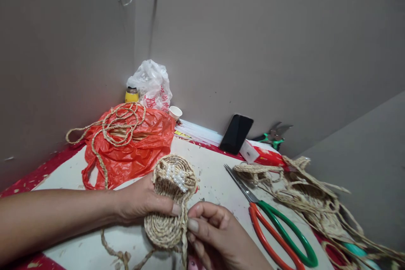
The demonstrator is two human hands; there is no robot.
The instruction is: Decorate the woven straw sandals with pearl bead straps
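Observation:
A small woven straw sandal (169, 202) with a white bead ornament (176, 177) on its strap lies on the white table (215, 181). My left hand (144, 202) grips the sandal from its left side, thumb pressed on the sole. My right hand (215, 232) is closed in a pinch at the sandal's right edge, holding a braided straw strand (184, 244) that hangs down from it.
Scissors (275, 228) with red and green handles lie to the right. Straw braids and woven pieces (310, 198) are heaped at far right. An orange plastic bag (133, 143) with braided rope, a white bag (153, 84), a yellow bottle (131, 95), a cup (175, 112), a phone (236, 133) and pliers (274, 135) stand along the walls.

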